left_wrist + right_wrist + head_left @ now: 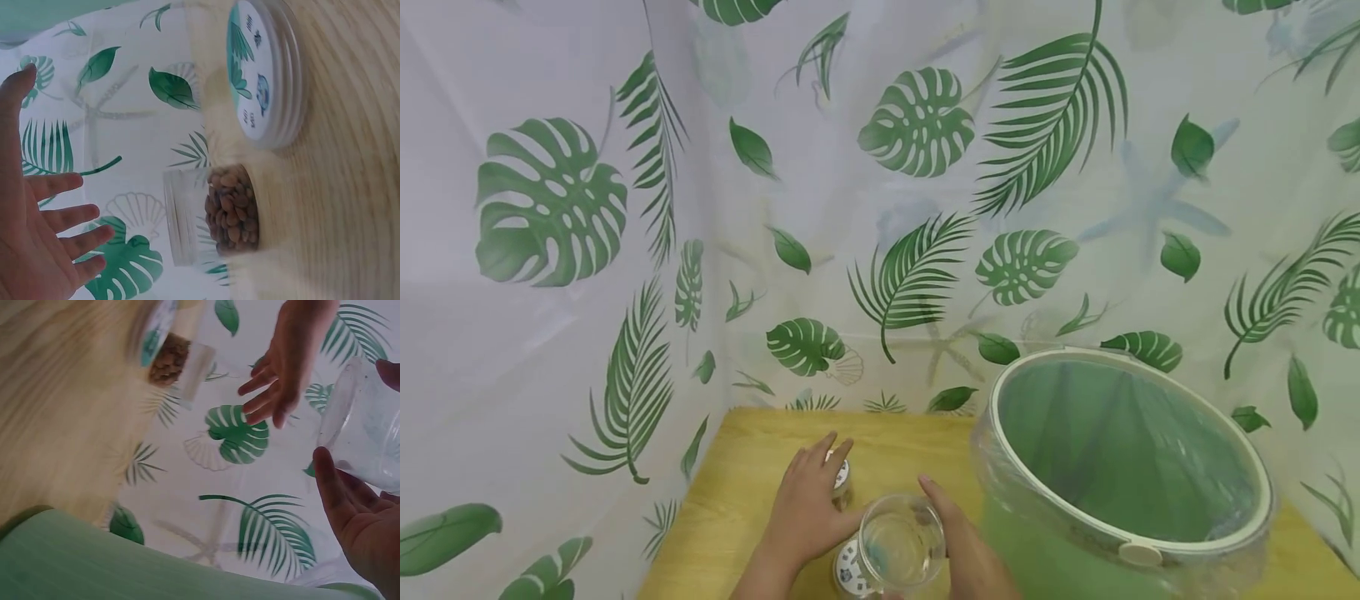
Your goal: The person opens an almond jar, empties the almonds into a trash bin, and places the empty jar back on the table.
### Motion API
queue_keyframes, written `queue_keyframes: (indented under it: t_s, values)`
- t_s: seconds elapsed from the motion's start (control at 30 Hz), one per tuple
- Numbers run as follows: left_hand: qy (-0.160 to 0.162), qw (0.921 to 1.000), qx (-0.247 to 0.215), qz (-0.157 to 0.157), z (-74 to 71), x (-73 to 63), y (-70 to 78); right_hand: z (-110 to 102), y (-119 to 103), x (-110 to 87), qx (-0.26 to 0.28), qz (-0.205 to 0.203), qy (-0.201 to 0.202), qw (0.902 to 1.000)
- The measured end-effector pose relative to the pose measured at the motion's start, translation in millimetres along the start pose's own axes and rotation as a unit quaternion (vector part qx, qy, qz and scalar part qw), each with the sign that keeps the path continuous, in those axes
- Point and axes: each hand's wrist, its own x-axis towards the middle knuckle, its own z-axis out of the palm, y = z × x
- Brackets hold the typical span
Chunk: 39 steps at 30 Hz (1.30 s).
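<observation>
A clear plastic jar [901, 546] with its round mouth uppermost is held by my right hand [966, 550], the thumb and fingers spread around its wall. In the right wrist view the same jar [365, 425] looks see-through. My left hand [808, 500] hovers to its left, fingers extended and holding nothing; the left wrist view shows its fingers [75, 219] apart. Beyond that hand stands a jar of almonds [232, 209], partly hidden by the fingers in the head view. Nearer me is a round white printed lid [852, 571] with a clear ridged side.
A large green bin [1120, 517] lined with a clear bag stands on the right of the wooden table [760, 442]. White sheeting [925, 275] with printed green leaves rises behind and along the left side.
</observation>
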Motion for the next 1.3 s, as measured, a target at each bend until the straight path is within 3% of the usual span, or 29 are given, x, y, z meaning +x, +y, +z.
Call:
queue_keyframes:
  t_s: [0.13, 0.3, 0.6, 0.87, 1.07, 1.3]
  values:
    - [0.011, 0.9999, -0.002, -0.008, 1.9, -2.6, -8.5, 9.0, 5.7, 1.0, 0.020, 0.098, -0.065, 0.9928]
    - [-0.001, 0.9993, -0.010, -0.036, 1.1, -3.5, -14.2, 20.1, 19.4, -1.8, 0.035, 0.146, -0.128, 0.9803]
    - [0.006, 0.9993, -0.010, -0.036, 0.3, -0.2, -25.3, 40.1, 44.0, -7.7, 0.063, 0.242, -0.156, 0.9557]
    - [-0.027, 0.9973, -0.026, -0.063, 6.3, -2.8, -31.3, 47.1, 54.0, -11.0, 0.054, 0.263, -0.179, 0.9466]
    - [-0.032, 0.9973, -0.028, -0.060, 12.2, 2.8, -36.2, 51.0, 60.8, -10.5, 0.059, 0.270, -0.199, 0.9401]
    - [-0.053, 0.9958, -0.028, -0.068, 19.3, 8.9, -37.9, 58.0, 69.9, -13.8, 0.073, 0.268, -0.195, 0.9407]
